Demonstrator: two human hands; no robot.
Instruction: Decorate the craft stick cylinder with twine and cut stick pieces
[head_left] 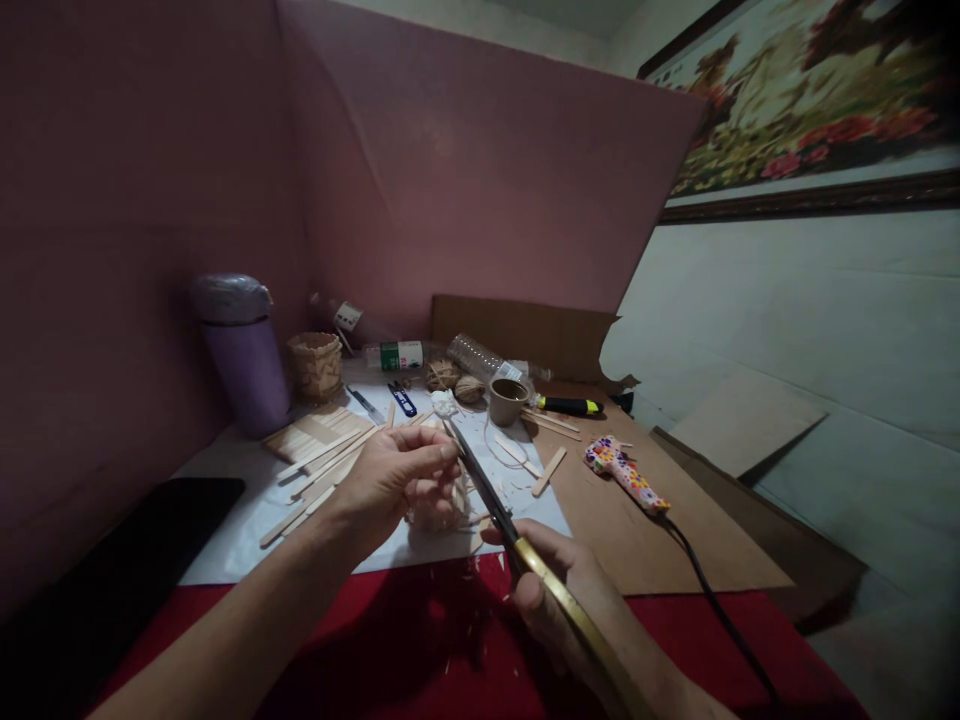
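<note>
Here, brassy-handled, dark-bladed scissors (pixel 534 562).

No words, brands or numbers can be read for certain. Beyond the left hand (pixel 412 465), a green-and-white label (pixel 401 355) on a clear plastic bottle (pixel 373 357) carries blurred print, and a white label (pixel 348 317) farther left shows dark, illegible marks.
</note>
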